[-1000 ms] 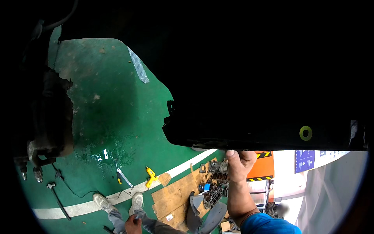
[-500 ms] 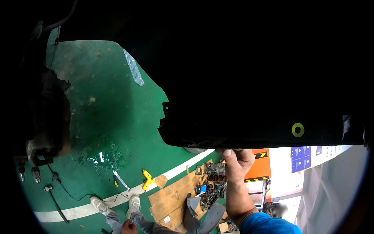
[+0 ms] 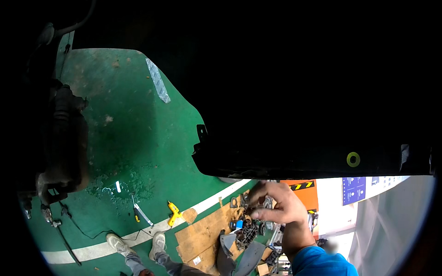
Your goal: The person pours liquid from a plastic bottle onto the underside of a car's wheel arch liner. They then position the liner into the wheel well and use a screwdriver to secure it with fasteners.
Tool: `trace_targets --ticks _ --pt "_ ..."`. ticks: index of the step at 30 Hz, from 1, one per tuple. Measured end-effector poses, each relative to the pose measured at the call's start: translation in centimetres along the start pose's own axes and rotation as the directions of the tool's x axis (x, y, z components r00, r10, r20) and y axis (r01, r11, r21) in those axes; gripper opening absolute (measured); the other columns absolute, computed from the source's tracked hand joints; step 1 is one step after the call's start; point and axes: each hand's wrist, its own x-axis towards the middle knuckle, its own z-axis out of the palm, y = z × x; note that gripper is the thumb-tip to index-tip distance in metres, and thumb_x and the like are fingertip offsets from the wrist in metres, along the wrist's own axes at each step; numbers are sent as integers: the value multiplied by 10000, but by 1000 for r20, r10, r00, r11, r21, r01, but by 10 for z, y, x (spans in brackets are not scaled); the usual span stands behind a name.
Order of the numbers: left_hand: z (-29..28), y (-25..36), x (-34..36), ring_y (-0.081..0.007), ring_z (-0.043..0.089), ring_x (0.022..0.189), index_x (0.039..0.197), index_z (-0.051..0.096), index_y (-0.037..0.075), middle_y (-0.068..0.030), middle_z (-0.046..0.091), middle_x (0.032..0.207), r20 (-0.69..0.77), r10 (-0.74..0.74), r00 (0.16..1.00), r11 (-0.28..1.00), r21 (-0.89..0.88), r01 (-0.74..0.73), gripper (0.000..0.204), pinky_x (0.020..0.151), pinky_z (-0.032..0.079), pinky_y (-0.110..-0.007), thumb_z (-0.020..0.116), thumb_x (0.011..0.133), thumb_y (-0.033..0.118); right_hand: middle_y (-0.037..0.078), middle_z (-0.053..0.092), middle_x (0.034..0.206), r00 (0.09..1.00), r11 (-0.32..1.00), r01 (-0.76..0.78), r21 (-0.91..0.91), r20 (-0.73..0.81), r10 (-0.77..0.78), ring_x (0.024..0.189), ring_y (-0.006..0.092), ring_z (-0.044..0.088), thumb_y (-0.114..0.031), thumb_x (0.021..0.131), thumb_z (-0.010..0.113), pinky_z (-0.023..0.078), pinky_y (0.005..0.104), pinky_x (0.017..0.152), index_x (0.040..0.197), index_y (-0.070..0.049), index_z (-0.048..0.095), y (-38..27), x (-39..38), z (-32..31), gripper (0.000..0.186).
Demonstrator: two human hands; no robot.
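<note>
My right hand [image 3: 285, 207], coming from a blue sleeve, hangs just below the lower edge of a large dark panel [image 3: 276, 171]. Its fingers curl leftward and the thumb stands apart below them; I see nothing held between. Most of the panel is too dark to make out, apart from a yellow ring mark [image 3: 353, 159] near its right end. A small patch of skin [image 3: 146, 273] at the bottom edge, beside a grey trouser leg, seems to be my left hand; its fingers are cut off by the frame.
Dark mechanical parts [image 3: 64, 152] hang at the left. On the green floor lie a yellow tool [image 3: 174, 213], a yellow-ended blade-like tool [image 3: 142, 214] and a long-handled tool [image 3: 66, 241]. Cardboard [image 3: 198, 239] bears metal parts [image 3: 248, 230]. An orange cabinet [image 3: 309, 198] stands behind my hand.
My right hand has come off the panel's lower edge, dropped a little and turned so its fingers point left. The left hand has slipped mostly out of the bottom edge.
</note>
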Motion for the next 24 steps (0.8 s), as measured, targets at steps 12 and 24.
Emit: trace_targets --ticks 12,24 --pt "-15 26 -11 -424 588 1014 1140 633 38 -229 635 1110 -78 57 995 990 -123 -66 354 891 466 -491 559 928 312 110 679 833 984 1000 -4 -29 -178 -1 768 191 661 -142 791 790 528 301 675 887 5 677 -5 -4 -4 209" --pt "8 -20 6 -412 598 1028 1196 626 108 -212 638 1143 -30 139 990 988 66 -137 424 896 458 -508 475 942 412 121 645 957 930 984 -69 -166 -368 3 830 207 659 -181 828 769 533 298 644 1089 5 624 -2 -2 6 352"
